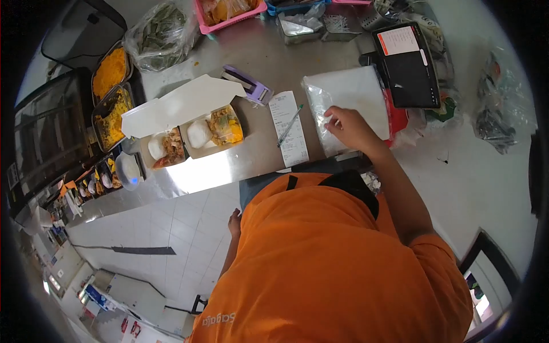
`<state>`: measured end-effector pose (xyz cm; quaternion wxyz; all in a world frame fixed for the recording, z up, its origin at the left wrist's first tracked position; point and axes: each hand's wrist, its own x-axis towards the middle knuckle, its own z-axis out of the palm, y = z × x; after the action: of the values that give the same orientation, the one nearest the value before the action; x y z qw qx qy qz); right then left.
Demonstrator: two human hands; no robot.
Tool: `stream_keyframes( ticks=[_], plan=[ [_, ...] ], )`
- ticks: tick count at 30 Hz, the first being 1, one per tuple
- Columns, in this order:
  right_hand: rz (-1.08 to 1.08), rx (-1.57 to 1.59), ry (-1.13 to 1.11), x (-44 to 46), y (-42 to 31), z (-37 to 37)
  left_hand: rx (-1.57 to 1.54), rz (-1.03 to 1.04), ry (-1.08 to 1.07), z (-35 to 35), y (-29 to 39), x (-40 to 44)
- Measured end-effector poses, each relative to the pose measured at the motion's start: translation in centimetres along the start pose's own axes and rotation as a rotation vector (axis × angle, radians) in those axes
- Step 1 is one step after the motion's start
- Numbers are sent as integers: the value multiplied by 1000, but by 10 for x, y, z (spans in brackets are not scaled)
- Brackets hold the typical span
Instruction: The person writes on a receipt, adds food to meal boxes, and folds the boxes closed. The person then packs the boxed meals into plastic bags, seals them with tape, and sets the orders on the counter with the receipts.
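My right hand is over a stack of clear plastic bags, with its fingers curled and the fingertips pinched at the plastic near the stack's left side. How much plastic is between them is hard to see. Left of the stack lies a printed receipt with a green pen across it. My left hand hangs beside my body, below the counter edge, fingers loose and holding nothing. Two open food boxes hold rice and cooked food; their white lids are raised.
A purple stapler lies behind the boxes. Trays of yellow food and a small bowl line the left side. A tablet stands at the right. Behind are a bag of leaves and a pink basket.
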<state>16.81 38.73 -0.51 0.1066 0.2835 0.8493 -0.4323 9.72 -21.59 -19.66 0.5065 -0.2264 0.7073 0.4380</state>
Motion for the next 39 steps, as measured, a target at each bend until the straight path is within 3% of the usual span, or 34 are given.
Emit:
stream_keyframes(
  ticks=[2, 4, 9, 12, 16, 21, 24, 28, 31, 35, 38, 39],
  plan=[
    [-103, -206, 152, 3, 6, -3, 751, 107, 37, 10, -1, -8],
    [-198, -505, 343, 2, 2, -3, 1102, 123, -16, 29, 10, -17],
    [-317, -410, 518, 0, 29, 7, 863, -50, -143, 68, 49, -41],
    [-372, -457, 578, 8, 80, 18, 815, -99, -158, 77, 65, -50],
    [-434, -420, 687, 18, 87, 19, 789, -134, -144, 76, 74, -64],
    [-116, -604, 321, 27, 72, 20, 753, -145, -97, 73, 80, -74],
    [-149, -524, 436, 31, 34, -3, 698, -190, -39, 74, 88, -75],
    [-516, -315, 713, 113, -13, -47, 612, -230, 46, 79, 108, -80],
    [-664, -336, 782, 194, -67, -79, 645, -25, 59, 64, 72, -54],
    [-584, -383, 690, 306, -104, -100, 683, 160, 134, 68, 55, -65],
    [-418, -382, 619, 382, -124, -111, 160, 50, 290, 89, 24, -86],
    [-353, -384, 598, 403, -128, -114, 160, -1, 293, 92, 13, -94]
  ],
)
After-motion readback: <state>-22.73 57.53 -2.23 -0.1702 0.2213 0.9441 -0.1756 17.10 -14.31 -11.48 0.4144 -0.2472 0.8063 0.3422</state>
